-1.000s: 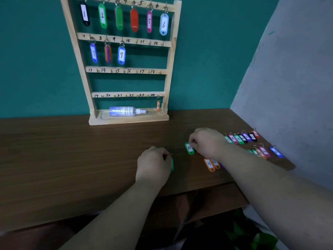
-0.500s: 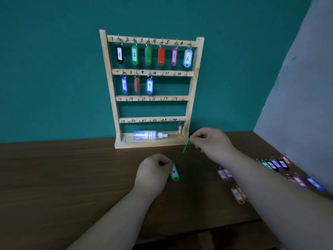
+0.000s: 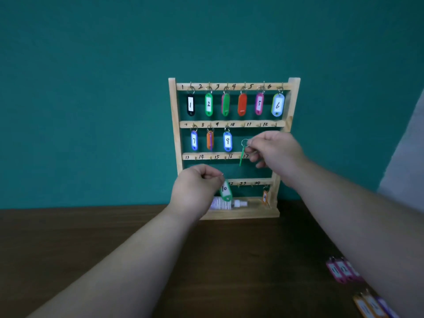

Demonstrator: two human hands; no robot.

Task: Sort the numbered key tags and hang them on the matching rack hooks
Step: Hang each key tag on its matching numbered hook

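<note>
At rack (image 3: 294, 134), hooks 1–9 holding tags; my left hand (image 3: 195, 191) pinching tag 10 (image 3: 225, 192), right hand (image 3: 276, 152) pinching another green tag (image 3: 241, 157); loose tags (image 3: 339, 270) waiting at 4 o'clock.

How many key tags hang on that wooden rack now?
10. Top rail: tag 1, tag 2, green tag, red tag, tag 5, tag 6. Second rail: tag 7, orange tag, tag 9. Bottom rail, right: small orange tag. Covered hooks may hide others.

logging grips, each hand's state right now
Left hand: holds green tag 10 by its ring.
Right hand: holds an edge-on green tag by its ring.
</note>
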